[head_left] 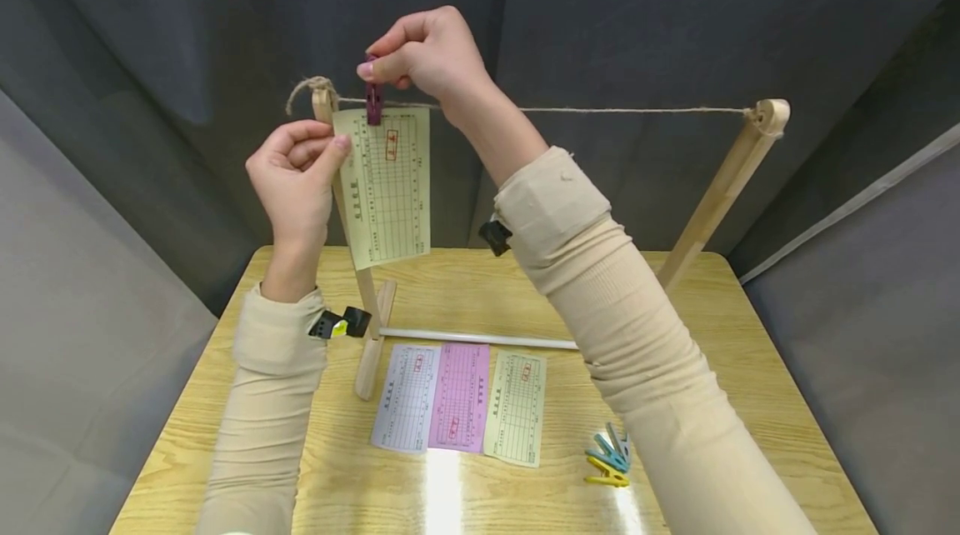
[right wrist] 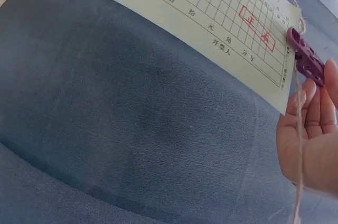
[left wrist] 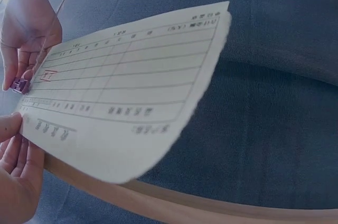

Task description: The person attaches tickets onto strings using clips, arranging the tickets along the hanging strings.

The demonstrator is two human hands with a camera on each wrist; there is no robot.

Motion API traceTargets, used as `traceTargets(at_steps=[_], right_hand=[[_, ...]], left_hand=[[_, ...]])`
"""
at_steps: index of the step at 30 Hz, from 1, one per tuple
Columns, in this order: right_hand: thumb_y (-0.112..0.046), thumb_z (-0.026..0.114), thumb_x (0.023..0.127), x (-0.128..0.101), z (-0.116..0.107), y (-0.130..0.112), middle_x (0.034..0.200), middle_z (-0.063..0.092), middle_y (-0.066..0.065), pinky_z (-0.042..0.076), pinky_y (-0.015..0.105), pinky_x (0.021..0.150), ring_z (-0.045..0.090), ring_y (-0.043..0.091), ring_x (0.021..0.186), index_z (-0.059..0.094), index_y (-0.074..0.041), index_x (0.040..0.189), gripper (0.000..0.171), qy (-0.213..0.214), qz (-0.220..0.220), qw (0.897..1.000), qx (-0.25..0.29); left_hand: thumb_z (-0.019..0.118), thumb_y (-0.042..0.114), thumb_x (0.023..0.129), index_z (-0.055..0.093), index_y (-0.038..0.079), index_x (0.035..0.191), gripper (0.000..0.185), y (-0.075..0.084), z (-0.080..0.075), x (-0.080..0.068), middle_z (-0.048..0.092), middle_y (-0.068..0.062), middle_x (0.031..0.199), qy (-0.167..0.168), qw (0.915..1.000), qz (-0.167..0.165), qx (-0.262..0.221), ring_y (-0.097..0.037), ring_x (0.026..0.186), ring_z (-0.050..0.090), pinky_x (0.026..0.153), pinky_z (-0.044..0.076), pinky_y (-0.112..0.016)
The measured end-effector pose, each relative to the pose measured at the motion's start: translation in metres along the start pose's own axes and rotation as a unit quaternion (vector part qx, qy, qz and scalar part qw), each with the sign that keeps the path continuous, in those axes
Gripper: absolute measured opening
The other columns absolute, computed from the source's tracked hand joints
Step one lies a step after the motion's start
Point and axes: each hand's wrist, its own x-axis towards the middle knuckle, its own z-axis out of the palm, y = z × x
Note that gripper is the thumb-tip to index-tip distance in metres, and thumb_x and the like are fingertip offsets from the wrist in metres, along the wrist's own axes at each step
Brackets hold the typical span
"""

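Pale yellow slip (head_left: 386, 185) hangs long axis vertical below twine (head_left: 600, 110); right hand (head_left: 427, 52) pinches maroon clothespin (head_left: 372, 97) upright; left hand (head_left: 296, 177) pinches slip's edge.

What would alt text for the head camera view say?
Two hands peg a pale yellow slip to a twine line on a wooden frame: the right hand pinches a purple clothespin while the left hand steadies the slip. Three more slips and spare clothespins lie on the table.
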Motion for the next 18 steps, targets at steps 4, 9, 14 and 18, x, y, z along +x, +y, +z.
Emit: traceTargets(at_steps=[4, 9, 14, 18], right_hand=[[-0.007, 0.075, 0.073, -0.001, 0.001, 0.0023, 0.077, 0.067, 0.006, 0.042, 0.026, 0.064, 0.058, 0.018, 0.072, 0.069, -0.005, 0.072, 0.007, -0.013, 0.0, 1.0, -0.012], [-0.009, 0.076, 0.073, -0.0024, 0.0017, 0.0042, 0.078, 0.066, 0.005, 0.042, 0.026, 0.068, 0.058, 0.017, 0.075, 0.069, -0.004, 0.078, 0.01, -0.022, 0.0, 0.999, -0.026], [-0.011, 0.076, 0.074, -0.0037, 0.0003, 0.0058, 0.081, 0.065, 0.004, 0.043, 0.026, 0.069, 0.057, 0.017, 0.079, 0.068, -0.003, 0.085, 0.016, -0.04, 0.0, 0.998, -0.04], [-0.014, 0.076, 0.073, -0.004, -0.0017, 0.0067, 0.088, 0.064, 0.004, 0.044, 0.027, 0.072, 0.057, 0.017, 0.083, 0.068, -0.004, 0.093, 0.024, -0.061, -0.006, 0.997, -0.056]], left_hand=[[0.073, -0.005, 0.071, 0.065, -0.001, 0.078, 0.011, 0.0002, 0.0002, 0.0005, 0.066, -0.002, 0.067, 0.002, 1.0, -0.001, -0.004, -0.012, 0.064, 0.064, 0.061, 0.05, -0.021], [0.072, -0.006, 0.071, 0.065, -0.002, 0.078, 0.011, 0.0006, -0.0001, 0.0004, 0.066, -0.001, 0.067, 0.003, 1.0, -0.003, -0.002, -0.012, 0.064, 0.064, 0.061, 0.05, -0.021], [0.072, -0.006, 0.072, 0.065, -0.001, 0.079, 0.011, 0.0006, -0.0005, 0.0002, 0.066, -0.002, 0.067, 0.001, 1.0, -0.002, -0.003, -0.012, 0.064, 0.064, 0.061, 0.05, -0.021], [0.071, -0.006, 0.073, 0.065, -0.001, 0.079, 0.01, 0.0, -0.0007, 0.0004, 0.066, -0.002, 0.067, -0.004, 1.0, 0.001, 0.0, -0.013, 0.065, 0.064, 0.062, 0.05, -0.021]])
